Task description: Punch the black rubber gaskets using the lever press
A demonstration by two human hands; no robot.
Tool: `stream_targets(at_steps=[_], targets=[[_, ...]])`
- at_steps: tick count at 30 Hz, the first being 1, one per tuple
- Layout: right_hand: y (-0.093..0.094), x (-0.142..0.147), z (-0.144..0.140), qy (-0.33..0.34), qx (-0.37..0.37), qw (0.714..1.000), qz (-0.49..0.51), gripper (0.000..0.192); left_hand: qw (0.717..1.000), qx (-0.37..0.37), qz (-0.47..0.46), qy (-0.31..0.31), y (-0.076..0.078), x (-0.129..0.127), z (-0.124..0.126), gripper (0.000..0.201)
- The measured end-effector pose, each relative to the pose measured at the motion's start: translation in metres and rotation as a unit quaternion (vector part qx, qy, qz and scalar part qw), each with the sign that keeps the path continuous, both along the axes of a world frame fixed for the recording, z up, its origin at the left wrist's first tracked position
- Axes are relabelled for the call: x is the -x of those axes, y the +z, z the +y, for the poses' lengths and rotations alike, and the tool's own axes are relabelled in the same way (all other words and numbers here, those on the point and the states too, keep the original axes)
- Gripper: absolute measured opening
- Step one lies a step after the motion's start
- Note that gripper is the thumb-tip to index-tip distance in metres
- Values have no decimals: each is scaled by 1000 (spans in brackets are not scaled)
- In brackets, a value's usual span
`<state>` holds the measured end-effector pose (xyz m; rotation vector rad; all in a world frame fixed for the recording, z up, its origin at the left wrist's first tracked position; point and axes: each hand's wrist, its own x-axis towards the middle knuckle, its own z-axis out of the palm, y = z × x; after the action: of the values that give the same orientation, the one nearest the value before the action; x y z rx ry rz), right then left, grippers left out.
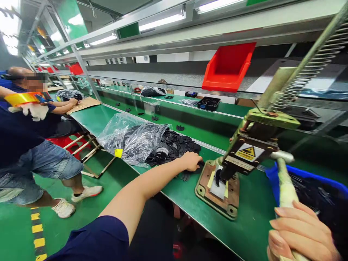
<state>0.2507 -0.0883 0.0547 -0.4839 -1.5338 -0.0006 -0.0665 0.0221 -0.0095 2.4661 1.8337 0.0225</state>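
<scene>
My right hand is wrapped round the pale lever handle of a green hand press. On the press's base plate, a black curved piece stands at the tool over a small light metal plate. My left hand is at the near right edge of a heap of flat black curved pieces, just left of the press base. Its fingers are curled down, closed at a dark piece that shows only partly at the fingertips. The heap spills from a clear plastic bag.
A blue bin of black parts stands right of the press. A red bin hangs from the rack above. Behind the green bench, a conveyor carries scattered black pieces. Two co-workers are at the left, one walking with yellow tape.
</scene>
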Motion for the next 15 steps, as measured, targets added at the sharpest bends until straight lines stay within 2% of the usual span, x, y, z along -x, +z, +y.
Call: stream_targets(at_steps=[4,7,9,12,15], targets=[[-2,-4,-2,20,-45,998,-32,18,1000,20,-10,10,5,-8,5,41],[0,-8,-8,36,-43,996,-64,17,1000,9,-15,11,7,-16,2,38],[1,-9,-12,44,-21,996,-71,15,1000,-7,-19,2,8,-18,-7,40],[2,-7,-19,56,-2,995,-77,12,999,-23,-8,-43,4,-17,-26,46],[2,-4,-21,64,0,995,-77,11,997,-7,-2,-75,-3,-13,-42,52]])
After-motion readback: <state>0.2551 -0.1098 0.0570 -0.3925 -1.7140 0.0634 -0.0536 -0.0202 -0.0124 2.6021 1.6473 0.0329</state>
